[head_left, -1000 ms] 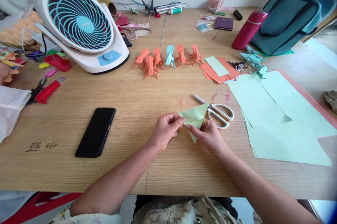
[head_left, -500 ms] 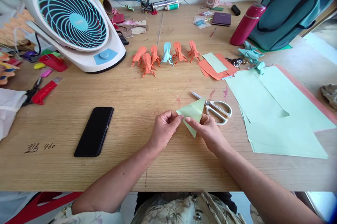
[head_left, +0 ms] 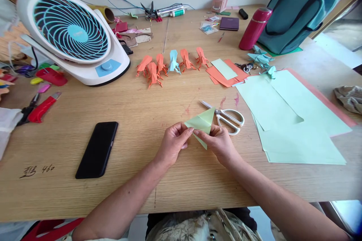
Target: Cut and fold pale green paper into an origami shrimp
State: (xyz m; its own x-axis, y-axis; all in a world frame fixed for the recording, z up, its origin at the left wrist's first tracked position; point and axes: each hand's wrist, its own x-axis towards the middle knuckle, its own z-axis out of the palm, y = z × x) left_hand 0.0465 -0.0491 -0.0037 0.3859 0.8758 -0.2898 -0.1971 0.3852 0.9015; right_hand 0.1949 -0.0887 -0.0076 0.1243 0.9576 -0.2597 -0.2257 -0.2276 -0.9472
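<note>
Paper (head_left: 199,121), pale green and creased into a pointed shape, was found just left of the white-handled scissors (head_left: 217,111), its upper tip close to their pivot. Its left corner was gripped between the thumb and fingers of the left hand (head_left: 174,141). Its right side was pinched by the right hand (head_left: 222,143), positioned below the scissors' handles; the fingertips beneath were hidden. The thumbs were held nearly together at the near edge.

Beyond the scissors, orange sheets (head_left: 223,80) were noted, partly covered by a pale green strip (head_left: 224,68). Beyond and left of the scissors, five orange paper figures (head_left: 152,70) and one blue paper figure (head_left: 173,59) were observed standing. Large green sheets (head_left: 299,139) were spread to the scissors' right. Well left of the scissors, a black phone (head_left: 97,149) was seen lying flat; farther back on that side, a white fan (head_left: 77,33) was recorded. A magenta bottle (head_left: 255,29) was sighted beyond and right of the scissors, beside a teal bag (head_left: 296,18).
</note>
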